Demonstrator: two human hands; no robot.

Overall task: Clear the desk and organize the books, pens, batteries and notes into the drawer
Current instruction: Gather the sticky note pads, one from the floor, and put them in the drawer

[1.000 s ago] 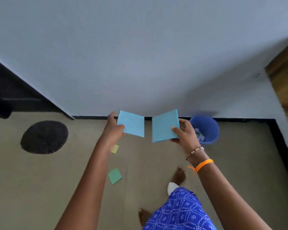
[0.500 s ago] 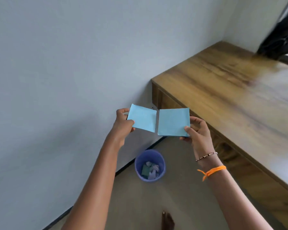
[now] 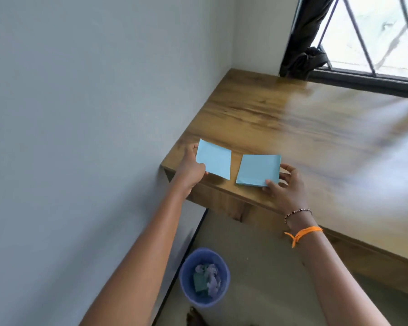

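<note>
My left hand pinches a single light-blue note by its left edge, above the near left corner of the wooden desk. My right hand holds a thicker light-blue pad of notes at its lower right corner, just above the desk's front edge. The two blue squares sit side by side with a small gap between them. No drawer, books, pens or batteries are visible.
A blue bin with crumpled paper stands on the floor below the desk corner, by the grey wall. A barred window and a dark curtain are behind the desk. A bare foot shows at the bottom.
The view swung from the floor and bin up to the desk. Both hands carried the blue notes over the desk's near corner, and the gap between the notes widened.
</note>
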